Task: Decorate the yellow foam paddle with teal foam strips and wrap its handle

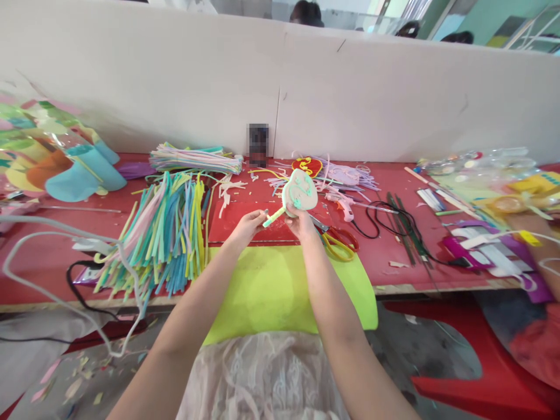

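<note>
Above the red mat [221,224], my right hand [299,223] is closed on a pale, rounded craft paddle [300,190] with mint-green trim on its face. A thin yellow handle [275,217] with a teal tip slants down from the paddle to the left. My left hand [250,226] is pinched beside that tip, with a small whitish bit at the fingertips; what it grips is too small to make out. Orange-and-yellow-handled scissors [339,244] lie right of my right wrist. Behind the paddle is a red and yellow round piece [307,167].
Bundles of pastel pipe cleaners [168,233] lie to the left. A pink glue gun [345,207] with a black cord [409,224] is on the right, near a power strip [485,251]. A yellow-green sheet [271,291] hangs over the table's front edge. A white partition [184,81] stands behind.
</note>
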### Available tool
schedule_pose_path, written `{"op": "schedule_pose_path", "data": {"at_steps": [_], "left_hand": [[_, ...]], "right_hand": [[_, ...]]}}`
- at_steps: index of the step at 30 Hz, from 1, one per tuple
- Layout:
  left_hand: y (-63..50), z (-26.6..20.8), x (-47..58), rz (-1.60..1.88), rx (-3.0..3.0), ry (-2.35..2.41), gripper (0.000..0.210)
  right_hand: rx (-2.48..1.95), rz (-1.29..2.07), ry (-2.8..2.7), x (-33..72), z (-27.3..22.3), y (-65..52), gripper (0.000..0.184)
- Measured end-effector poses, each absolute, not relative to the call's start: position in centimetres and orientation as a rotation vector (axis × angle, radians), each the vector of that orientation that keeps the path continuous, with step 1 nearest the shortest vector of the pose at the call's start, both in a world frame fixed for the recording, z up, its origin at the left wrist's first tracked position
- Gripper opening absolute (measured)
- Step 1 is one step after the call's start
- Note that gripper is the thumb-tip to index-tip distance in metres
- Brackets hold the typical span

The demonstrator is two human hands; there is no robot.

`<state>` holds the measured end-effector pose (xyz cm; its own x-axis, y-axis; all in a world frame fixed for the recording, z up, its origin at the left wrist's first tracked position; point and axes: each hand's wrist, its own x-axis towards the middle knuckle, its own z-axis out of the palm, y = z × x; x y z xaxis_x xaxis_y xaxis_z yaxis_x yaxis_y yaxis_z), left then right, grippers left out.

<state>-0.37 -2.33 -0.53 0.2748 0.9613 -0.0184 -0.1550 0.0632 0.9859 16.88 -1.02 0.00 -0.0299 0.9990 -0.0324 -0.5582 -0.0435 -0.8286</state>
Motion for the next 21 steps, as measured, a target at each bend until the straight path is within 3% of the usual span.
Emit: {"op": "schedule_pose_path", "data": {"at_steps": [12, 21], "left_hand": [[-3.1, 1.2, -1.2, 1.226, 1.990, 1.599, 0.020], [-4.1, 1.7, -0.8, 1.335, 2.234, 1.624, 0.020]], "right_hand": [[-0.924, 1.324, -0.822, 16.8, 0.3, -1.2, 0.044], [-0.936, 1.084, -0.802, 16.2, 0.6, -1.2, 0.057]]}}
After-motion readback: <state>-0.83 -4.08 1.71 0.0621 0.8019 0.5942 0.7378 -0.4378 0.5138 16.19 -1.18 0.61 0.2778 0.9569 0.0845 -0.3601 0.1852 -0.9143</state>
